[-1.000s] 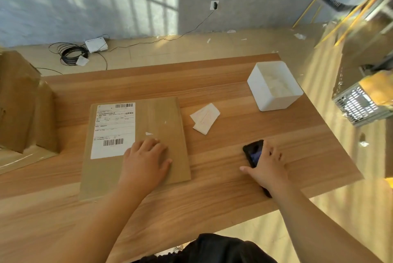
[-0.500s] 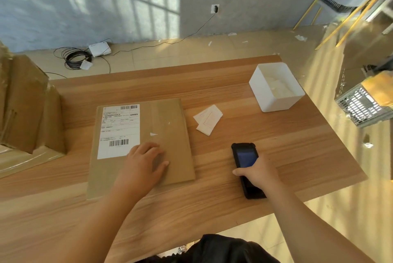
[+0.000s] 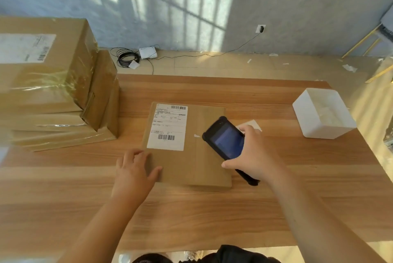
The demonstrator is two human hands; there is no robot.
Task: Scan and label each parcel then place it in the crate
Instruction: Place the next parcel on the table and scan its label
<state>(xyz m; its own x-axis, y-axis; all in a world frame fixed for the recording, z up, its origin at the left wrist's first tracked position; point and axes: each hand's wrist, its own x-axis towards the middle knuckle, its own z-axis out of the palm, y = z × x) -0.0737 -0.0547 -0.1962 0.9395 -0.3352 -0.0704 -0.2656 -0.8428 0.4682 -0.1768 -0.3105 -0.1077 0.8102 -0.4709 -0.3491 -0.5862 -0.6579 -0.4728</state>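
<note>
Flat parcel (image 3: 187, 145), centre of table (image 3: 212, 216): your left hand (image 3: 134, 173) rests open and spread on its near-left corner, seemingly steadying it, while your right hand (image 3: 253, 154) grips the scanner (image 3: 225, 139) tilted toward the label (image 3: 168, 126); crate not in view, label print illegible.

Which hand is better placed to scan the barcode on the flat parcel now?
Right. The right hand already holds the scanner above the flat parcel, beside its label; the left hand lies flat on the near-left corner.
</note>
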